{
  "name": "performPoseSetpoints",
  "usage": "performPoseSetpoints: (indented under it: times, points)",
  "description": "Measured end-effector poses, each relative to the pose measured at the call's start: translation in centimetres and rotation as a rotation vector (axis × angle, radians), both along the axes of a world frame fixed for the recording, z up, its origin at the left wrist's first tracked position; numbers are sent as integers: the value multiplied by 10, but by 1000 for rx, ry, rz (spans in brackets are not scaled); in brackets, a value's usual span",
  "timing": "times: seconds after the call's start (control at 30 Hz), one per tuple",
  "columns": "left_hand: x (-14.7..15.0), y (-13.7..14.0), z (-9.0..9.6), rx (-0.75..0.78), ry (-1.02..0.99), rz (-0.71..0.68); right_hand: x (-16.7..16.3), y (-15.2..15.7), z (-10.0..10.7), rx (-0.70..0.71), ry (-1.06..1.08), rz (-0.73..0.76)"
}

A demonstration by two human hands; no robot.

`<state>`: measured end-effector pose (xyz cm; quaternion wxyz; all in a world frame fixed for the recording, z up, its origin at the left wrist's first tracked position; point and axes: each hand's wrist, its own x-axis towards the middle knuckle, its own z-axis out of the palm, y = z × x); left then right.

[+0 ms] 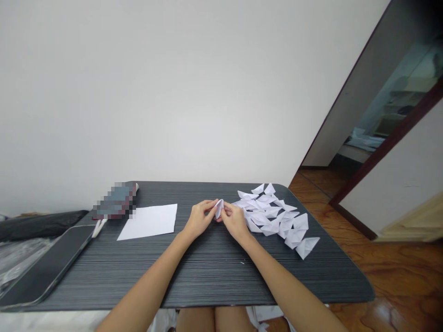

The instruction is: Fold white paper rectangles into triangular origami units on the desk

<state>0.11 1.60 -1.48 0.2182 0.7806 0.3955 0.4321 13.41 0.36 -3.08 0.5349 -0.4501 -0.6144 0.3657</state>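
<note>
Over the middle of the dark table, my left hand (pixel 200 217) and my right hand (pixel 236 220) pinch a small folded white paper (pixel 219 208) between them. The thumbs and fingertips of both hands press on its sides, hiding part of it. Close by on the right lies a loose heap of folded paper boats (pixel 272 212), some overlapping. One folded piece (pixel 306 247) rests nearest the front of that heap. Left of my hands a flat white sheet of paper (pixel 152 222) lies on the table.
A blurred device (pixel 116 201) with a white cable (pixel 99 228) sits at the table's back left. A dark flat phone-like slab (pixel 48 265) lies along the left edge. Behind the table (pixel 207 281) stands a white wall (pixel 194 92); wooden floor (pixel 398 267) shows at right.
</note>
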Motion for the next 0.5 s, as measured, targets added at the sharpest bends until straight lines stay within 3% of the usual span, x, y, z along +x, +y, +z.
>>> performPoseSetpoints:
  times: [0.13, 0.33, 0.5]
  points:
    - [-1, 0, -2, -22, -37, 55, 5, 3, 3, 23, 41, -31]
    - [-5, -1, 7, -274, -378, -117, 13, 4, 11, 98, 150, 47]
    - [-3, -4, 9, -334, -470, -60, 11, 0, 13, 55, 156, 82]
